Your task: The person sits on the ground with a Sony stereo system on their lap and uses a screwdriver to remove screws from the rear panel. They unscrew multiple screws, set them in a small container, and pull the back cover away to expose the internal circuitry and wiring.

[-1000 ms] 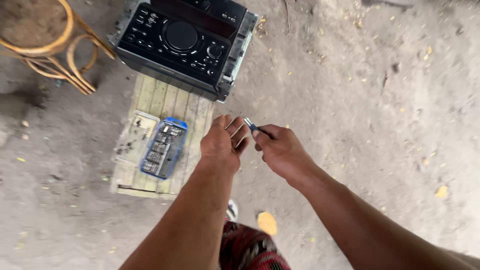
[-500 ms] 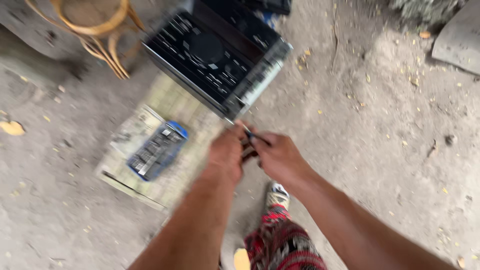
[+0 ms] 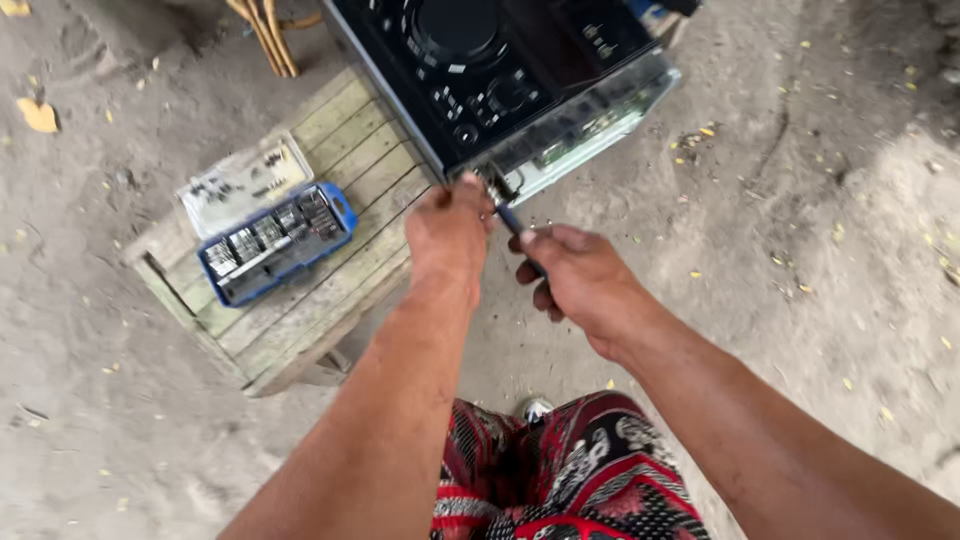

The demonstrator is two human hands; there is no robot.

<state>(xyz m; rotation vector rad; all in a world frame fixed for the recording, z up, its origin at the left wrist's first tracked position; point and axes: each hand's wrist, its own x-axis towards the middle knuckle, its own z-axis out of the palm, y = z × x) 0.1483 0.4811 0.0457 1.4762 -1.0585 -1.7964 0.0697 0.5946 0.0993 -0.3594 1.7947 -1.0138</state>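
While the black stereo unit (image 3: 500, 70) overhangs the far right edge of the low wooden bench (image 3: 330, 270), its lower corner juts out above bare dirt floor (image 3: 800, 300), which lies open across the right half of the frame. Left of the bench the ground is just as open, strewn only with small yellow leaves.

At centre frame the left hand (image 3: 448, 232) is closed, its fingertips pinched at the stereo's lower corner, right where the tool tip meets the casing. Beside it, the right hand (image 3: 580, 280) is wrapped around the dark handle of a screwdriver (image 3: 512, 222), whose shaft points up and left into that same corner.

On the bench's left part sits an open blue bit case (image 3: 275, 245), with a clear plastic lid or tray (image 3: 240, 180) touching its upper side. Cane chair legs (image 3: 265, 30) show at the top edge. Red patterned trousers (image 3: 570, 480) fill the bottom centre.
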